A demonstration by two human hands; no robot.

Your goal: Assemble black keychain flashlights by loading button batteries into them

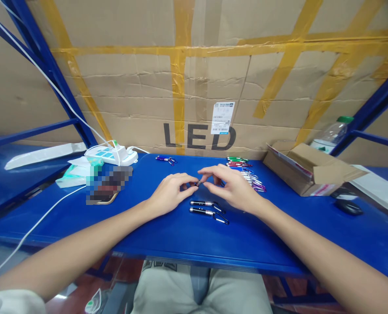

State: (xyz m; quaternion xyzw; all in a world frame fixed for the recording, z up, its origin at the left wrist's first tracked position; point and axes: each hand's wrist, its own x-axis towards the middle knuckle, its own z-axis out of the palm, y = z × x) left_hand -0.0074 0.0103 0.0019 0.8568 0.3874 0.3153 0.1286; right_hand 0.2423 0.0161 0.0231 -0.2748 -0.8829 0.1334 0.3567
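Observation:
Over the middle of the blue table (154, 235), my left hand (172, 192) and my right hand (231, 187) meet at the fingertips. Both pinch a small dark piece (198, 183) between thumb and finger; its details are too small to make out. Just below the hands lie two black pen-like lights with carabiner clips, an upper one (199, 203) and a lower one (201, 211). Partly hidden behind my right hand is a row of similar lights in green, red, silver and purple (259, 186). A blue one (163, 158) rests alone near the back edge.
At the left are a power strip (128, 155), a green and white packet (78, 172), a blurred-out phone (107, 187) and a white cable. An open cardboard box (307, 168), a plastic bottle (331, 135) and a black mouse (349, 207) stand right. Taped cardboard (131, 96) rises behind.

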